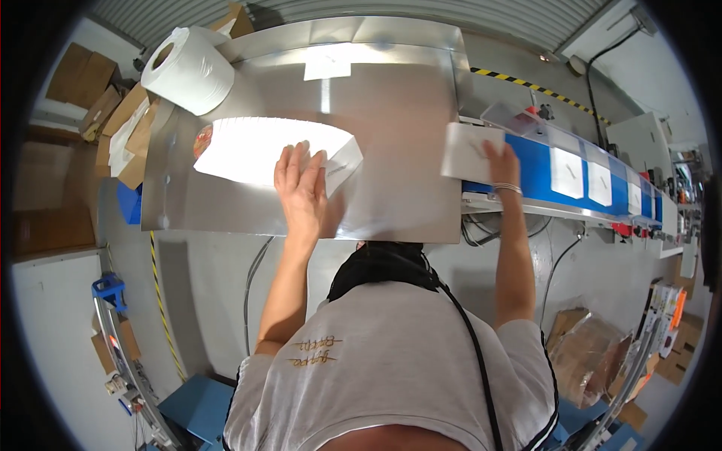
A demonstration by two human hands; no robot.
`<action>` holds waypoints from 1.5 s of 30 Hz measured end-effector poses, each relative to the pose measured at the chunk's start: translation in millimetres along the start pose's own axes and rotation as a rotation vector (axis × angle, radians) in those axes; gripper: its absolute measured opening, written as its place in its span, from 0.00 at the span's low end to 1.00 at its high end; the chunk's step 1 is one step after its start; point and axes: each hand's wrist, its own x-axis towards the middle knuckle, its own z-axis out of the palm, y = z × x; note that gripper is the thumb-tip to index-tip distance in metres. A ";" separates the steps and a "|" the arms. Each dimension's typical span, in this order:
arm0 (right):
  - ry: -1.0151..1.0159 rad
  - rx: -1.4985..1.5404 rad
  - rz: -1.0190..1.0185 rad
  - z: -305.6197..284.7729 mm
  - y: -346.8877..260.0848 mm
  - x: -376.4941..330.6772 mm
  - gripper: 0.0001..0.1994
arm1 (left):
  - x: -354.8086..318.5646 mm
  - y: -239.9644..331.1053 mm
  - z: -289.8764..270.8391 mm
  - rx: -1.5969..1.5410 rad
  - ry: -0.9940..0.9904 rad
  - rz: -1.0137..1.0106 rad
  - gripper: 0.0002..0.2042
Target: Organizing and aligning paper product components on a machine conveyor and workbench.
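A long row of white flat packets (263,143) lies packed side by side on the steel table (398,98). On the row's right end rests my left hand (302,177), its fingers stretched out over the packets. The last packets there lean over to the right. My right hand (504,164), slightly blurred, grips a single white packet (470,150) by its right side. That packet is over the gap between the table's right edge and the blue conveyor belt (526,158). A reddish round thing (203,141), partly hidden, touches the row's left end.
Several white packets (566,173) lie spaced along the belt under a clear cover (526,124). A big white paper roll (188,71) stands at the table's back left, near cardboard boxes (128,135). A white sheet (328,62) is at the table's back. Cables (489,233) hang below the conveyor.
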 end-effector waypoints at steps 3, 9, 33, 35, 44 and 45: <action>0.594 -0.767 -0.050 -12.8 -13.3 -12.6 0.20 | -0.6 -1.0 0.2 0.037 0.010 0.041 0.14; -0.336 0.198 -0.773 52.4 -123.0 -26.3 0.28 | -0.1 0.1 -5.1 0.032 -0.066 0.076 0.11; -0.571 0.309 -0.205 62.5 -139.8 -33.1 0.30 | 42.4 -81.0 -29.6 -0.136 0.081 -0.104 0.15; -0.731 0.431 -0.053 80.4 -194.2 -56.5 0.35 | 85.8 -154.3 -64.4 0.027 0.086 -0.271 0.15; -0.819 0.467 -0.171 122.9 -209.6 -60.9 0.37 | 88.7 -257.8 -59.5 -0.938 -0.312 -1.030 0.14; -0.820 0.527 -0.200 116.8 -201.9 -61.2 0.36 | 80.0 -248.5 -59.0 -0.935 -0.313 -1.045 0.14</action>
